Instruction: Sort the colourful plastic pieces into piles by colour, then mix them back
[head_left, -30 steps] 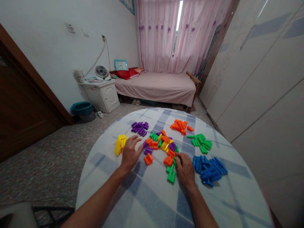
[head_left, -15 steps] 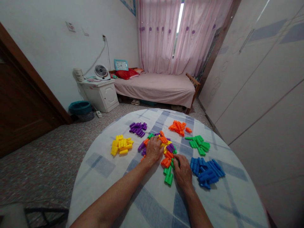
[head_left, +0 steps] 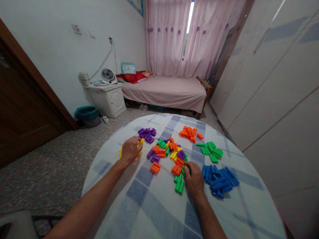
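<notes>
My left hand [head_left: 131,149] rests over the yellow pile [head_left: 140,142] at the table's left, its fingers curled round a yellow piece whose tip sticks out. My right hand [head_left: 193,176] lies palm down at the near edge of the mixed heap [head_left: 169,152], fingers bent onto green pieces [head_left: 179,186]. Sorted piles lie around: purple [head_left: 147,134], orange [head_left: 189,132], green [head_left: 210,149] and blue [head_left: 220,177]. All sit on a round table with a blue-checked cloth [head_left: 154,212].
Beyond the table stand a pink-covered bed [head_left: 166,91], a white bedside cabinet [head_left: 107,98] with a small fan [head_left: 107,75], and a teal basin [head_left: 86,113] on the floor. White wardrobe doors [head_left: 274,83] line the right; a brown door [head_left: 22,109] stands left.
My left hand went from the yellow pile into the mixed heap and came back to the yellow pile with a yellow piece. My right hand stayed by the green pieces.
</notes>
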Demonstrator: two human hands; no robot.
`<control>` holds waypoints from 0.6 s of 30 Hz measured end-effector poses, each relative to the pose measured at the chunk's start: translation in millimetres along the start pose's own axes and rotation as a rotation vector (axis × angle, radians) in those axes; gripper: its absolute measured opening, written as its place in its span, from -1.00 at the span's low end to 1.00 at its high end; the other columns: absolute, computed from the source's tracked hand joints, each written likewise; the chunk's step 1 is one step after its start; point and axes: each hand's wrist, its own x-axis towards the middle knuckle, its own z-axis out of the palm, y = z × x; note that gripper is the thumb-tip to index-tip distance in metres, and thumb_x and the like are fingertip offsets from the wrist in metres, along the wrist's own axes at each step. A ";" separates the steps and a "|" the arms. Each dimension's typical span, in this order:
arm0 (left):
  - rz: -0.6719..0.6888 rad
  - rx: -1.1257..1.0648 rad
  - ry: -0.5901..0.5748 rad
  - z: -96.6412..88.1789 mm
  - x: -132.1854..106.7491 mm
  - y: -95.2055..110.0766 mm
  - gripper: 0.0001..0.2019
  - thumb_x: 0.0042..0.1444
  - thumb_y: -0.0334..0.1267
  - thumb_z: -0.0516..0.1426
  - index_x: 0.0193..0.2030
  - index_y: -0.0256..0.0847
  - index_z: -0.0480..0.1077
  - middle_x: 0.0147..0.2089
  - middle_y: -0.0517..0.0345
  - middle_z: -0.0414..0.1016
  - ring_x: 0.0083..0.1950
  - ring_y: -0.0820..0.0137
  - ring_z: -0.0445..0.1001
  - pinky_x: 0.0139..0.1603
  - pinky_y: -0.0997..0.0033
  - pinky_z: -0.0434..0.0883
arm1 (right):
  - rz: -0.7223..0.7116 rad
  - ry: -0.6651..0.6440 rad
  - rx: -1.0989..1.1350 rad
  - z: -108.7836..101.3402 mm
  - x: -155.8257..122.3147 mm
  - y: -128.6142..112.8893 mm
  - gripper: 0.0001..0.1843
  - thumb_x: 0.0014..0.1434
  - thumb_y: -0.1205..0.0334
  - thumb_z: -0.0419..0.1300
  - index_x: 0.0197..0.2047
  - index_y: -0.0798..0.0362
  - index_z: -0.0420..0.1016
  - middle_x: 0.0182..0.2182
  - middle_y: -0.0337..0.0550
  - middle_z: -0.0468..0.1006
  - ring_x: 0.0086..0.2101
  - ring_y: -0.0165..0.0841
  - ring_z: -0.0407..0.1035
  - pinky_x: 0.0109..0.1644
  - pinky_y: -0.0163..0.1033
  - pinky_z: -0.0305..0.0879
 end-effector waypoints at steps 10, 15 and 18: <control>-0.084 0.218 -0.318 -3.1 26.5 -31.5 -0.82 0.00 -0.25 0.06 -0.32 -0.14 0.48 -0.27 0.00 0.53 -0.21 0.22 0.49 -0.19 0.32 0.36 | -0.017 0.014 -0.005 -0.1 0.3 0.5 -0.69 0.20 0.15 -0.04 -0.14 0.06 0.45 -0.19 -0.05 0.47 -0.13 -0.24 0.31 0.02 -0.08 0.20; 0.041 -0.009 -0.105 6.9 5.0 -0.5 -0.75 0.11 -0.20 0.02 -0.15 -0.16 0.45 -0.06 -0.03 0.47 0.01 0.21 0.40 0.05 0.22 0.33 | -0.011 0.023 -0.010 0.3 -0.5 0.2 -0.70 0.20 0.14 -0.04 -0.15 0.05 0.45 -0.19 -0.06 0.48 -0.14 -0.24 0.31 0.01 -0.09 0.21; 0.101 -0.293 -0.014 29.0 -19.0 27.6 -0.70 0.16 -0.16 0.00 -0.06 -0.20 0.42 0.03 -0.03 0.42 0.10 0.26 0.36 0.16 0.20 0.29 | -0.005 0.017 -0.018 1.3 -0.9 2.3 -0.71 0.20 0.14 -0.04 -0.17 0.04 0.44 -0.19 -0.07 0.47 -0.13 -0.25 0.31 0.02 -0.09 0.20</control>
